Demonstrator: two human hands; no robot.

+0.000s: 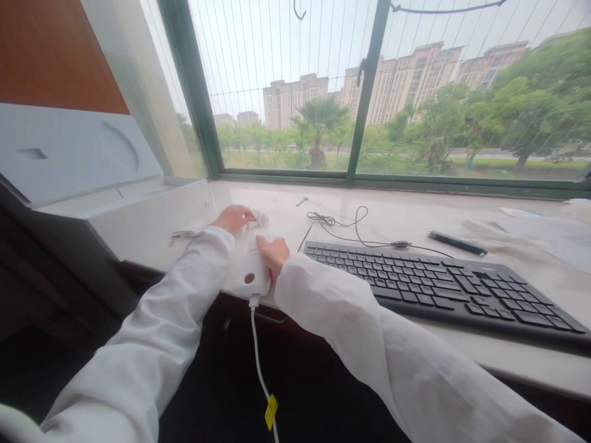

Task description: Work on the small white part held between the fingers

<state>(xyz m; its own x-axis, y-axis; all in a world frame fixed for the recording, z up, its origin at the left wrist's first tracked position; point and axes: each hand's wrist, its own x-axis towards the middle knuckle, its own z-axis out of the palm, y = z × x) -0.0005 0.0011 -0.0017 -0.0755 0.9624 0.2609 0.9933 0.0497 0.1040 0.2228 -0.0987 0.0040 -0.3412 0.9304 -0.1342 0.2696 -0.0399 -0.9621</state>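
L grip [233,218] at ~11 o'clock of the device, fingers curled down on a small white item [259,219] on the stone tabletop [369,206]; contact is clear, but can't tell if clenched or just resting; R grip [272,255] lies palm-down on the far end of a white plastic device [249,278], which has a round hole nr its near end; no clear clench there either, prob. pressing to pin it in place; device sits right at the tabletop's near edge, so its white cable [255,344] drops straight off at 6 o'clock, w/ a yellow tag [271,412] on it; black keyboard [443,283] at 3 o'clock, off to the side, likely why the hands have room here; black cord [333,217] loosely coiled at 1 o'clock, black pen-like item [457,242] further out at 2 o'clock; open white box [148,215] at 9 o'clock, raised lid [78,154] behind it, prob. packaging for the device; white sleeves [138,344] reach in from 6 o'clock.
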